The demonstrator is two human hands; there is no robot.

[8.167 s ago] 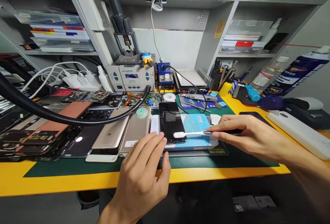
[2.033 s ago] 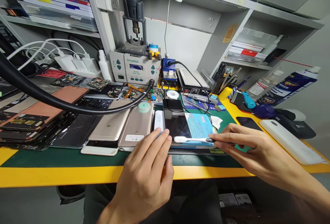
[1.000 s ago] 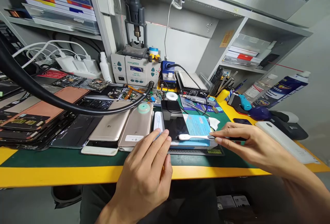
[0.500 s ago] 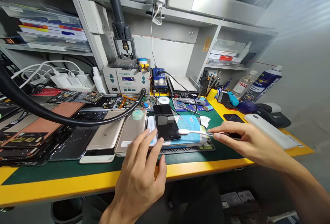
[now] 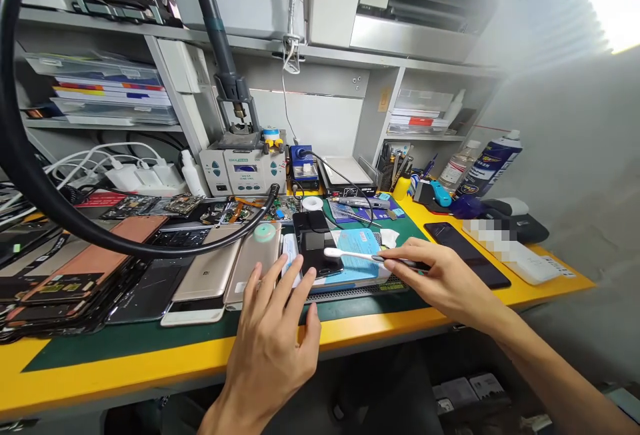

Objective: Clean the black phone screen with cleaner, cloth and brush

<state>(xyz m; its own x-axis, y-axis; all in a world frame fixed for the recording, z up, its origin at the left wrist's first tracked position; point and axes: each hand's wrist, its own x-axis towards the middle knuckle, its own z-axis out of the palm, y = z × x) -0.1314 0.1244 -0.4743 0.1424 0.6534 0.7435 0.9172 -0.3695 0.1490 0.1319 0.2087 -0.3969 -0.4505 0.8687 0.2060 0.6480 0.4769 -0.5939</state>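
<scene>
A black smartphone (image 5: 320, 245) lies face up, its right side next to a light-blue box (image 5: 361, 245). My right hand (image 5: 435, 275) pinches the handle of a white toothbrush (image 5: 350, 255). The brush head is over the lower part of the phone's screen; whether it touches the glass is hard to tell. Spread fingers of my left hand (image 5: 275, 335) rest at the phone's lower left corner, beside a small white-and-blue item (image 5: 290, 251). Nothing is held in that hand.
Gold phone shells (image 5: 205, 265) and stacked phone parts (image 5: 75, 261) lie on the left. A thick black hose (image 5: 200, 248) arches over them from the hot-air station (image 5: 243, 168). At right are a dark phone (image 5: 467, 255), a white phone-like slab (image 5: 530, 261) and a spray can (image 5: 493, 165).
The toothbrush head has moved left, from the phone's right edge to over its screen, with my right hand following. My left hand stays by the phone's corner. The view has tilted up slightly.
</scene>
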